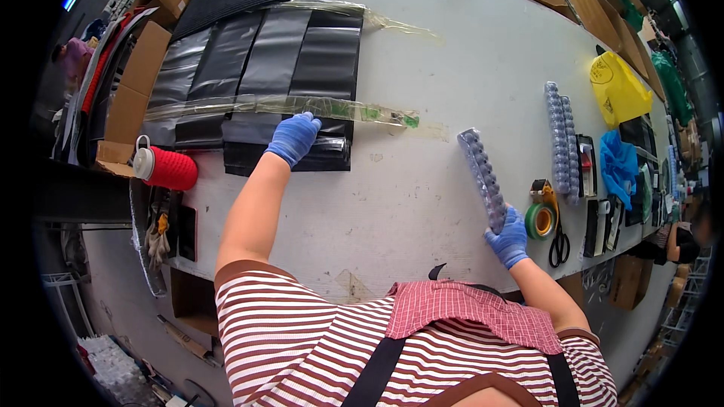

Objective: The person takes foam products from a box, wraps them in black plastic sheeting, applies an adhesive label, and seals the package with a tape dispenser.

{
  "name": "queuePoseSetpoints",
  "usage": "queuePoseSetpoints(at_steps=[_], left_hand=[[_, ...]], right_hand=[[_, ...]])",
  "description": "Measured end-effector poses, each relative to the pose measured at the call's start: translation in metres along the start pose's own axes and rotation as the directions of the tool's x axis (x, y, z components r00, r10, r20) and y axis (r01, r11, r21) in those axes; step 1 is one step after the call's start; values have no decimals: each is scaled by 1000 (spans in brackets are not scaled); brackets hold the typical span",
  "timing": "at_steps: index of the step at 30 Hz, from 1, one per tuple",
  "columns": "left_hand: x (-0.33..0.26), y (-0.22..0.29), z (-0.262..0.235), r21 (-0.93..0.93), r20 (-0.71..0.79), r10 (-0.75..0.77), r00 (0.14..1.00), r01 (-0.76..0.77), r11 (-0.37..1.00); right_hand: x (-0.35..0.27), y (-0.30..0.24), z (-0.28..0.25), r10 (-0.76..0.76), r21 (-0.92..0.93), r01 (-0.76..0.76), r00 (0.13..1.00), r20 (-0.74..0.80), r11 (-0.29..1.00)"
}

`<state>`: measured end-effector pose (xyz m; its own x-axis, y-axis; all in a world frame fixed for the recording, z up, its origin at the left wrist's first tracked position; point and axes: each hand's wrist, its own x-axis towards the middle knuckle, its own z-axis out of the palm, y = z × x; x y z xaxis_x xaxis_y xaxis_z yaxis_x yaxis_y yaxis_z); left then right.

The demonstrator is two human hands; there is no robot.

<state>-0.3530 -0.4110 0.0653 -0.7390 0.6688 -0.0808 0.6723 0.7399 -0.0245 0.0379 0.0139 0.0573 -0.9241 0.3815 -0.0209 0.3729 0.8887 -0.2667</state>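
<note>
My left hand (296,138), in a blue glove, is closed at the edge of a black plastic bag (256,130) on the spread stack. Its fingertips meet beside a strip of clear yellowish tape (264,105) that runs across the bags. My right hand (509,238), also gloved in blue, grips the near end of a long clear pack of round bluish-grey pieces (481,173). That pack slants away from me over the white table (407,211). Two similar packs (561,136) lie side by side farther right.
Near my right hand are a tape roll (539,221), a tape dispenser (541,190) and scissors (559,247). A yellow bag (617,89) and blue plastic (618,166) lie beyond. At left stands a red jug (172,168) by a cardboard box (139,90). Other people work nearby.
</note>
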Motion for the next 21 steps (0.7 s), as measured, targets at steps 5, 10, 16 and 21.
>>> queuePoseSetpoints(at_steps=[5,10,16,21], left_hand=[[5,6,7,-75,-81,-164,983,158,985],[12,7,12,-190,-223,-148,964,106,976],[-1,49,-46,-4,-78,-281,957,281,960],[-27,139,-171,253,-395,-23,918,133,958]], right_hand=[[0,-4,-4,19,7,-19,1000,15,1000],[-1,3,-2,4,16,-4,1000,-3,1000],[0,8,-4,-53,25,53,999,-2,998],[0,7,-9,-31,105,28,999,21,994]])
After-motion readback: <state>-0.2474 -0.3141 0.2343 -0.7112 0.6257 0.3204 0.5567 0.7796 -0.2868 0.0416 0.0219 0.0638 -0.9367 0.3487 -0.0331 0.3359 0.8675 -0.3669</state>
